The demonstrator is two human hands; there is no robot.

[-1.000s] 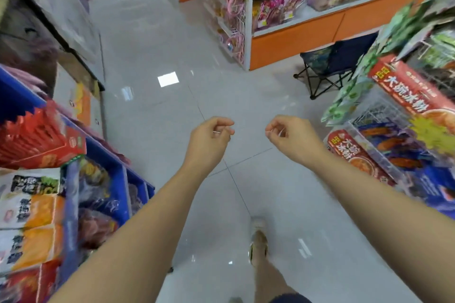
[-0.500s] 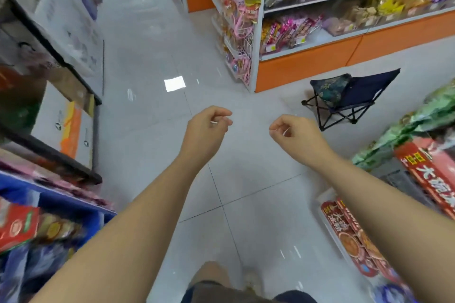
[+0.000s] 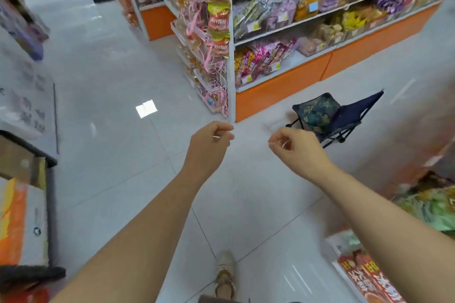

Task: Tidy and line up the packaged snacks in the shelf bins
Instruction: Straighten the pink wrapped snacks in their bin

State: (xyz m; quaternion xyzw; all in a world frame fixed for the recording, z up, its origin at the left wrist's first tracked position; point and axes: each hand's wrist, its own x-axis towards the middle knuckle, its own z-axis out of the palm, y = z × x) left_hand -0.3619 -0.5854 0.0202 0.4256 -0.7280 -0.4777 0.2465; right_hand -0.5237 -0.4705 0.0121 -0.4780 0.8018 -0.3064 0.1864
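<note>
Both arms are out over the tiled floor [image 3: 110, 155]: the left hand [image 3: 209, 145] has its grip curled together, fingertips tucked to the thumb with nothing in it, and the right hand [image 3: 298, 152] near it is curled the same way. The packaged snacks [image 3: 268, 56] sit well apart from both hands, stacked on the orange-based shelf [image 3: 283, 91] ahead. More red packs [image 3: 366, 278] lie low at the right edge, and a folding chair [image 3: 332, 115] stands by the shelf's foot.
</note>
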